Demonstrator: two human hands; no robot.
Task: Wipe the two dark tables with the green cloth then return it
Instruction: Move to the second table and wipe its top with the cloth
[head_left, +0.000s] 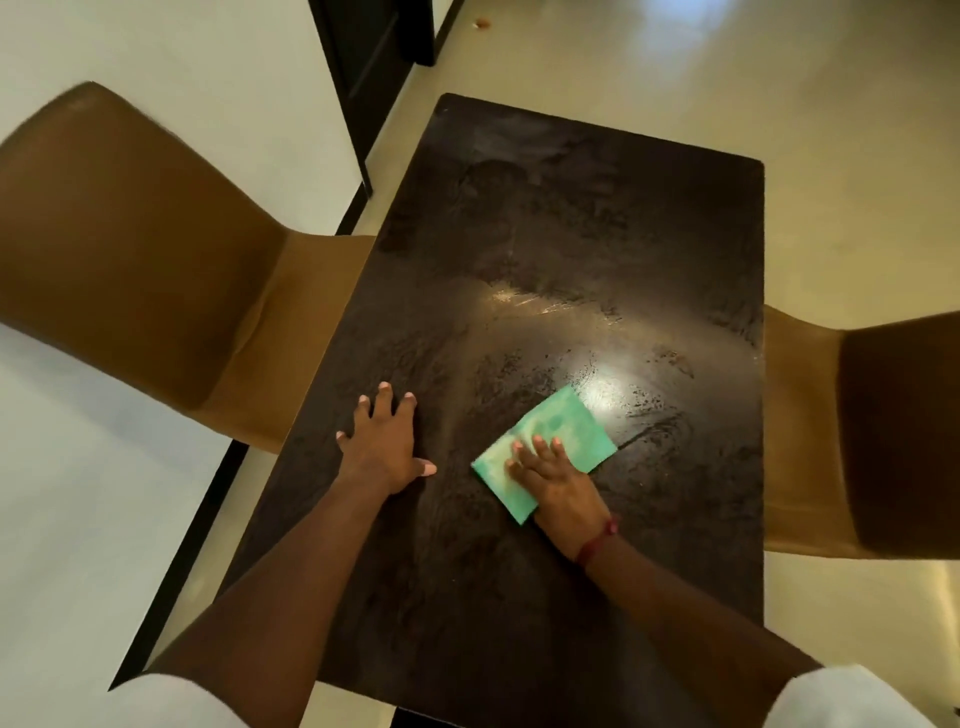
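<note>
A dark rectangular table fills the middle of the head view, with damp streaks and a bright reflection on its top. The folded green cloth lies flat on the table's near right part. My right hand presses flat on the cloth's near corner, fingers extended over it. My left hand rests flat on the bare tabletop to the left of the cloth, fingers spread, holding nothing. Only this one dark table is in view.
A brown chair stands at the table's left side and another brown chair at its right. A dark door frame rises at the far left beyond the table. Pale floor surrounds the table.
</note>
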